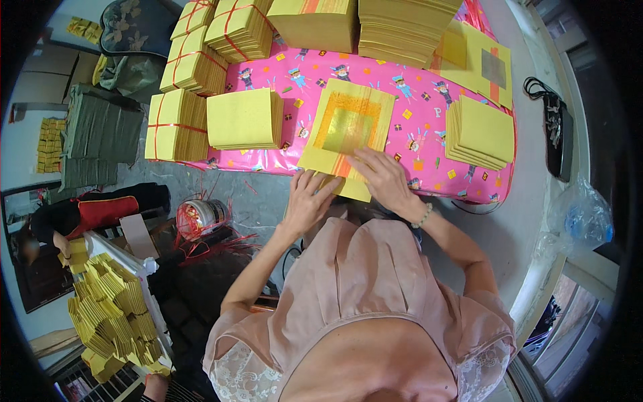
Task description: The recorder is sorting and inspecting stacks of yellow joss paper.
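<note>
A sheet of yellow joss paper [309, 159] lies on the pink table in front of me, at the top of a loose pile. A gold foil square [348, 127] with an orange border is in its middle. The near end of the paper is bent up and reaches past the table edge. My left hand [309, 199] grips that near end at its left side, fingers curled over it. My right hand [383, 177] rests on the paper at its right side, fingers stretched out across the orange stripe; a beaded bracelet is on that wrist.
Left of the sheet stands a yellow folded stack [241, 120], beside bundles tied with red string [175, 127]. A smaller stack [483, 130] is at the right, tall stacks [405, 30] behind. A bucket [201, 218] with red string stands on the floor; co-workers handle yellow papers [110, 305] at the left.
</note>
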`<state>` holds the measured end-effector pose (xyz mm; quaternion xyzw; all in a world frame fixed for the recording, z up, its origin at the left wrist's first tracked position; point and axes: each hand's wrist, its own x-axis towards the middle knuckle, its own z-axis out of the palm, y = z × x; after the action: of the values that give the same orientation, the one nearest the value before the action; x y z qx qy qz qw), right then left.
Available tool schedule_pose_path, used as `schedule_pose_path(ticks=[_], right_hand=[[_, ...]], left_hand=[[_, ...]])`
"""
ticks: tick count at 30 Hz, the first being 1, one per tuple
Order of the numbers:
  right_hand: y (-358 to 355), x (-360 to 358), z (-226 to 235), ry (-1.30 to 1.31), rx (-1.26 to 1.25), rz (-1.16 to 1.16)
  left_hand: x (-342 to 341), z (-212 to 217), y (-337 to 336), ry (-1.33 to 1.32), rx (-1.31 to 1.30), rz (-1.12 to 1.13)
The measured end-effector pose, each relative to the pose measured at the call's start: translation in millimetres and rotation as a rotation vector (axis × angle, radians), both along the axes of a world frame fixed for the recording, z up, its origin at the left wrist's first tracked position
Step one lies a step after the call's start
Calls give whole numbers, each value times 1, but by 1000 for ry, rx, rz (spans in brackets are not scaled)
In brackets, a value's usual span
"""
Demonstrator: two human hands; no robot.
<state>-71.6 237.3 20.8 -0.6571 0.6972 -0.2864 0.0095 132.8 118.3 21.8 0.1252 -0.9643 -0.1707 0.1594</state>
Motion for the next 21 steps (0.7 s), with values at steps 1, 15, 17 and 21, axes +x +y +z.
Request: schedule_pose_path(ticks=[1,15,17,21], right_hand=[[2,2,-4,2,0,3],[17,10,-15,23,88,84],[18,7,-6,-27,141,126],[14,-5,30,-251,230,183]], left_hand=[[5,1,3,14,71,83],[-5,-34,18,561,1611,856],[-10,-29,19,568,1605,849],[-14,-23,22,606,1393,762]])
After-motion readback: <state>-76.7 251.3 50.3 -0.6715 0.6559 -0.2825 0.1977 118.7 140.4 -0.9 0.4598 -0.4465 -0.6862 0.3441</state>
